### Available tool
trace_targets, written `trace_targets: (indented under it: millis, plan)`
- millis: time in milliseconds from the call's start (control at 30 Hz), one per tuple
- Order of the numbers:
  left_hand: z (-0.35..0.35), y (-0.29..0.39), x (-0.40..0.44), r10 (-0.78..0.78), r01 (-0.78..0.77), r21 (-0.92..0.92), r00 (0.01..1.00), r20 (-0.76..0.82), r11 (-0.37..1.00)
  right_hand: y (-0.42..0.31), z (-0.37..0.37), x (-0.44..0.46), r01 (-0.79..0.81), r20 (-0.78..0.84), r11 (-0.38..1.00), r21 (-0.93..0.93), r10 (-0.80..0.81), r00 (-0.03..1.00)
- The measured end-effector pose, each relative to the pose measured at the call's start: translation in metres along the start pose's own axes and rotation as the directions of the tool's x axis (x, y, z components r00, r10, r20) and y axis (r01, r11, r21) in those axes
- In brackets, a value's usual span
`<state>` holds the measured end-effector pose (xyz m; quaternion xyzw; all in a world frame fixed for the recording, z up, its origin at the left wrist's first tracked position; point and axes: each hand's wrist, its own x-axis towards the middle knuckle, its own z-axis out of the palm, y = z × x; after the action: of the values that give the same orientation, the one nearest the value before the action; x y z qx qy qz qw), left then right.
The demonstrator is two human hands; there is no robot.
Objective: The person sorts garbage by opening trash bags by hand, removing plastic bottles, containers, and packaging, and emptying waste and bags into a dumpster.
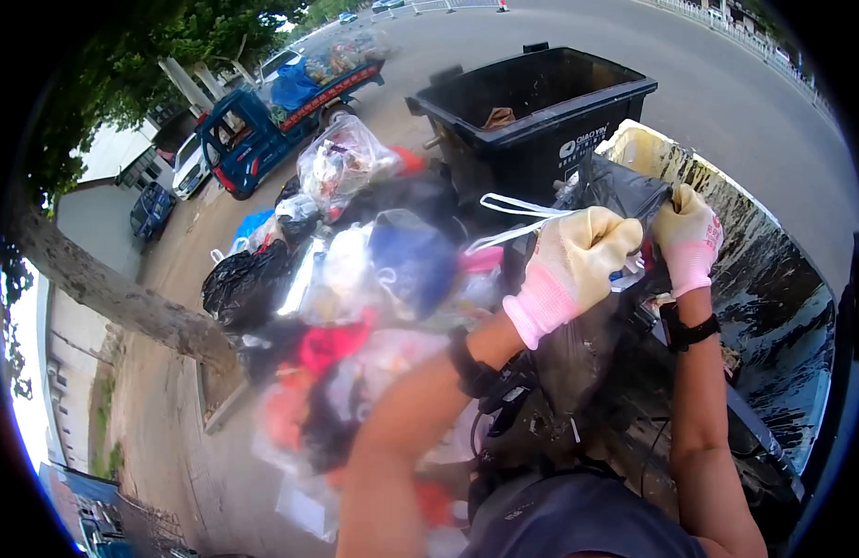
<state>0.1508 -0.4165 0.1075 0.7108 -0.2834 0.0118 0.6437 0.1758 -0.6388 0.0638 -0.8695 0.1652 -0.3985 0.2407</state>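
My left hand [578, 260], in a cream work glove with a pink cuff, is closed on the edge of a black garbage bag [625, 191]. White strings [518, 209] stick out to the left beside its fingers; whether they belong to the bag I cannot tell. Level with it on the right, my right hand [688, 237], gloved alike, grips the bag's other edge. Dark plastic hangs below my left hand. Small bits of litter [626, 272] show between the hands. My fingertips are partly hidden by the gloves' curl.
A black wheeled bin [532, 116] stands ahead with its top open. A stained, pale-walled container [773, 251] is at my right. Heaped trash bags [411, 260] lie to the left. Beyond are a tree trunk [122, 288] and a blue cargo truck [234, 139].
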Motion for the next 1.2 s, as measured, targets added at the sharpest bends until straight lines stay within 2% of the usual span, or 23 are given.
trace_targets:
  millis: [33, 100, 267, 333, 400, 533, 567, 600, 633, 667, 700, 733, 767, 800, 833, 867, 933, 967, 1000, 1033, 1067, 1133, 1200]
  plan:
    - [0.020, 0.004, 0.012, -0.092, 0.093, -0.021, 0.995, 0.043, 0.995, 0.033, -0.008, 0.014, -0.054, -0.001, 0.998, -0.012, 0.054, 0.999]
    - [0.056, 0.003, 0.031, -0.089, 0.076, -0.229, 0.995, -0.045, 0.971, 0.089, -0.038, 0.033, -0.165, 0.032, 0.985, -0.053, 0.167, 0.985]
    - [0.109, -0.015, 0.064, -0.084, 0.080, -0.052, 0.994, -0.063, 0.995, 0.188, -0.103, 0.041, -0.378, 0.038, 0.912, -0.163, 0.388, 0.921]
    - [0.121, -0.024, 0.075, 0.011, -0.012, -0.017, 0.999, -0.032, 1.000, 0.234, -0.114, 0.034, -0.407, -0.012, 0.910, -0.083, 0.407, 0.913]
    - [0.128, -0.024, 0.088, -0.024, 0.024, 0.010, 1.000, 0.016, 1.000, 0.265, -0.121, 0.032, -0.460, -0.042, 0.887, -0.027, 0.459, 0.887]
    - [0.145, -0.023, 0.110, 0.011, 0.002, -0.082, 0.987, 0.162, 0.997, 0.336, -0.116, 0.034, -0.394, -0.081, 0.832, 0.390, 0.457, 0.886]
    - [0.148, -0.024, 0.113, 0.000, 0.021, -0.095, 0.975, 0.220, 0.995, 0.349, -0.117, 0.040, -0.316, -0.092, 0.884, 0.345, 0.367, 0.926]
    - [0.150, -0.024, 0.116, -0.007, 0.038, -0.108, 0.961, 0.275, 0.993, 0.361, -0.122, 0.048, -0.438, 0.011, 0.867, 0.237, 0.449, 0.894]
    - [0.151, -0.025, 0.119, -0.013, 0.055, -0.120, 0.946, 0.325, 0.991, 0.359, -0.128, 0.048, -0.389, 0.142, 0.860, 0.330, 0.362, 0.921]
    - [0.150, -0.030, 0.123, 0.061, -0.032, -0.090, 0.934, 0.352, 0.995, 0.335, -0.146, 0.050, -0.100, 0.305, 0.995, -0.026, 0.103, 0.947]
    - [0.150, -0.034, 0.124, 0.024, 0.016, -0.104, 0.930, 0.367, 0.995, 0.310, -0.165, 0.054, 0.304, 0.439, 0.914, -0.268, -0.165, 0.883]
    - [0.149, -0.039, 0.124, -0.017, 0.066, -0.114, 0.924, 0.381, 0.991, 0.286, -0.162, 0.054, -0.027, 0.344, 0.990, -0.140, 0.075, 0.936]
    - [0.145, -0.049, 0.126, 0.036, 0.007, -0.111, 0.926, 0.375, 0.994, 0.264, -0.153, 0.056, -0.347, 0.286, 0.938, 0.022, 0.326, 0.901]
    - [0.141, -0.062, 0.128, 0.087, -0.052, -0.105, 0.926, 0.366, 0.993, 0.252, -0.144, 0.056, -0.612, 0.272, 0.766, 0.197, 0.557, 0.785]
    - [0.136, -0.071, 0.130, 0.136, -0.109, -0.097, 0.925, 0.355, 0.989, 0.255, -0.134, 0.051, -0.417, 0.028, 0.905, -0.089, 0.420, 0.907]
    - [0.130, -0.074, 0.130, 0.075, -0.053, -0.075, 0.939, 0.337, 0.996, 0.225, -0.133, 0.038, -0.192, -0.188, 0.964, -0.185, 0.157, 0.970]
    - [0.117, -0.076, 0.128, -0.052, 0.062, -0.028, 0.955, 0.292, 0.998, 0.177, -0.130, 0.030, 0.116, -0.409, 0.967, -0.225, -0.202, 0.890]
    - [0.111, -0.080, 0.130, -0.175, 0.210, -0.100, 0.944, 0.279, 0.973, 0.158, -0.130, 0.023, 0.201, -0.329, 0.962, -0.185, -0.253, 0.910]
    - [0.106, -0.084, 0.129, -0.087, 0.108, -0.064, 0.960, 0.268, 0.992, 0.140, -0.129, 0.014, 0.279, -0.251, 0.951, -0.136, -0.306, 0.918]
    - [0.102, -0.087, 0.127, 0.001, 0.006, -0.027, 0.965, 0.262, 1.000, 0.117, -0.125, 0.006, 0.262, -0.030, 0.965, 0.017, -0.262, 0.965]
    - [0.100, -0.091, 0.128, 0.094, -0.100, 0.008, 0.960, 0.264, 0.995, 0.098, -0.118, 0.000, 0.208, 0.195, 0.965, 0.159, -0.237, 0.952]
    - [0.098, -0.094, 0.130, 0.194, -0.223, 0.101, 0.952, 0.237, 0.970, 0.087, -0.083, -0.018, 0.174, 0.441, 0.923, 0.342, -0.321, 0.838]
    - [0.094, -0.081, 0.123, -0.145, 0.162, -0.073, 0.970, 0.195, 0.984, 0.083, -0.051, -0.039, 0.289, 0.406, 0.901, 0.323, -0.408, 0.818]
